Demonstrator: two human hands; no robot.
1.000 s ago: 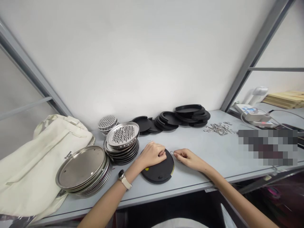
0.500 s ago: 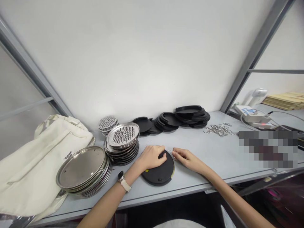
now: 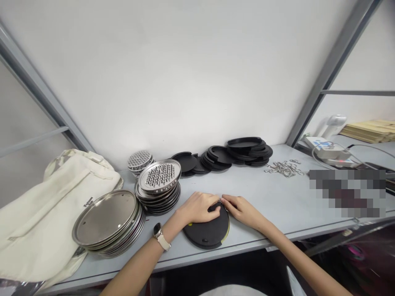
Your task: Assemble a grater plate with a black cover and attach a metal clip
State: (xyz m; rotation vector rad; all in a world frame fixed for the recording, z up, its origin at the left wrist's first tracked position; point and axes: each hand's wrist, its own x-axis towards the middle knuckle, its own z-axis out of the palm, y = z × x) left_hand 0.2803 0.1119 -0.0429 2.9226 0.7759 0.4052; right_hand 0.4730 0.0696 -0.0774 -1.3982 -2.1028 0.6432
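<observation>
My left hand lies over the upper part of a round black disc near the table's front edge. Its fingers curl round the disc's far rim. A yellow strip shows along the disc's right edge, and a small dark hole sits near its front. At the far right rim, my right hand is closed in a pinch on a small metal clip. Most of that clip is hidden by the fingers of both hands, which almost touch.
Stacked metal plates and grater discs stand on the left, beside a cream cloth bag. Black round trays line the wall. Loose metal clips lie in a heap at the back right, near a white device.
My right hand has moved left, bringing the clip against the disc's rim. The disc has shifted slightly toward me, and my left hand has turned a little with it.
</observation>
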